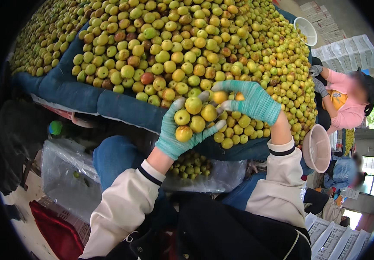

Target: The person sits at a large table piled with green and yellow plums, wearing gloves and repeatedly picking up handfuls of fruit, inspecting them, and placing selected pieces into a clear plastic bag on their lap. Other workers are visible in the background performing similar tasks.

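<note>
My left hand [183, 130], in a teal knit glove with grey fingertips, is turned palm up and cradles several round yellow-green fruits [197, 123], which look like jujubes. Just to the right, my right hand [255, 100], in a matching glove, has its thumb and fingers around one yellow-orange fruit [220, 97] beside the left fingertips. Both hands are over the near edge of a large heap of green, yellow and reddish-brown fruit [177, 57]. The heap lies within a padded blue cloth rim [128, 112].
Plastic-lined crates stand below the rim, one [69, 172] at left and one holding green fruit [190, 167] below my hands. A pink bowl [317, 148] and a white bowl [305, 31] sit along the right edge. A gloved co-worker in pink [349, 100] sits at the right.
</note>
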Action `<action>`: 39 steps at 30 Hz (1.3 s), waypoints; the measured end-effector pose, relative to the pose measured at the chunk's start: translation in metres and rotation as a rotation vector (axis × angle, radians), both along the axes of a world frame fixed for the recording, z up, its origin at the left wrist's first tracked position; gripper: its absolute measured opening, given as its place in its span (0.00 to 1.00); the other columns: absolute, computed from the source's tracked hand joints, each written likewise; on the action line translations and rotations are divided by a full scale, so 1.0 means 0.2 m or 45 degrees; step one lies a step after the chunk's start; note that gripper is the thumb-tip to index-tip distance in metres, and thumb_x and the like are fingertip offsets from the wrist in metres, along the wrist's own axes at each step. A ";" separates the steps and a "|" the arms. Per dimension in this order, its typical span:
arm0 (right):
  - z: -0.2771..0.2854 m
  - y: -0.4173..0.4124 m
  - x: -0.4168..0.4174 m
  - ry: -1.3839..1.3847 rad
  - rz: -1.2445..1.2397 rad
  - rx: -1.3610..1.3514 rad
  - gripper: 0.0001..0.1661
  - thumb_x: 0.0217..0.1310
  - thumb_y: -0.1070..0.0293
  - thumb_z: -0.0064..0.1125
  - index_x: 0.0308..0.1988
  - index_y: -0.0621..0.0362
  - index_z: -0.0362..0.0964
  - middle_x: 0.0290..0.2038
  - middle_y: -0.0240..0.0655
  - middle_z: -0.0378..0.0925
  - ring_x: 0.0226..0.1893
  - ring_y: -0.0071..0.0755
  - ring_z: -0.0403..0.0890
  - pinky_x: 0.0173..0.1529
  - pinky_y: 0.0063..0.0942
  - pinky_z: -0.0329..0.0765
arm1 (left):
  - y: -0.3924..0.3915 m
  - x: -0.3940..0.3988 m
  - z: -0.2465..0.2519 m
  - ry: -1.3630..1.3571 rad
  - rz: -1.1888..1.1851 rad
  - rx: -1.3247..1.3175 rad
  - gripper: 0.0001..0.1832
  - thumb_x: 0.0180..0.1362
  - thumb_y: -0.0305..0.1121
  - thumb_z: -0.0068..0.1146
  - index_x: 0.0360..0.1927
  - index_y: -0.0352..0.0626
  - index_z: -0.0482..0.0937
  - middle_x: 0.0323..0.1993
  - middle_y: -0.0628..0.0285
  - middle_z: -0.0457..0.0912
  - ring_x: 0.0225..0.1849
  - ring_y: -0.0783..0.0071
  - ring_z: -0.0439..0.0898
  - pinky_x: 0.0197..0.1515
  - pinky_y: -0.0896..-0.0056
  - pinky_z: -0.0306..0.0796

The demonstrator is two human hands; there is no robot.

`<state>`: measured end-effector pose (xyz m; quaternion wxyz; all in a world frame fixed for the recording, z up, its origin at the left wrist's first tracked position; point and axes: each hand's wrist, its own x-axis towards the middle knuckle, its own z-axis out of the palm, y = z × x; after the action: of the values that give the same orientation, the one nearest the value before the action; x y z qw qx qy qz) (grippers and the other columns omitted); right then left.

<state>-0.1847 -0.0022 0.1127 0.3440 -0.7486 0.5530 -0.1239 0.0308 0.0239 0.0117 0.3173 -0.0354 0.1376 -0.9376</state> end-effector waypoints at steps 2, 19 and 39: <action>0.03 0.01 0.05 0.058 0.001 0.078 0.30 0.54 0.61 0.68 0.57 0.52 0.74 0.48 0.37 0.80 0.50 0.33 0.78 0.58 0.31 0.73 | 0.00 0.00 -0.02 0.002 0.017 -0.022 0.35 0.62 0.50 0.51 0.68 0.43 0.60 0.66 0.49 0.63 0.67 0.49 0.64 0.69 0.38 0.57; -0.30 -0.77 -0.22 0.907 -0.414 -0.053 0.32 0.59 0.54 0.60 0.62 0.48 0.67 0.61 0.42 0.70 0.59 0.47 0.72 0.63 0.40 0.70 | -0.02 0.01 -0.04 0.169 -0.027 -0.061 0.35 0.63 0.51 0.49 0.71 0.53 0.57 0.70 0.47 0.55 0.71 0.45 0.57 0.69 0.32 0.53; -0.08 0.35 0.19 -0.057 -0.456 -0.419 0.26 0.50 0.69 0.70 0.52 0.55 0.76 0.34 0.35 0.78 0.32 0.30 0.78 0.41 0.27 0.78 | 0.06 -0.01 0.02 0.023 0.045 -0.135 0.36 0.61 0.51 0.50 0.69 0.46 0.59 0.69 0.51 0.59 0.69 0.46 0.60 0.68 0.29 0.54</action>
<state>-0.1471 0.0686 0.0962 0.2022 -0.6817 0.6415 -0.2878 0.0295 0.0357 0.0161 0.3303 -0.0630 0.0900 -0.9375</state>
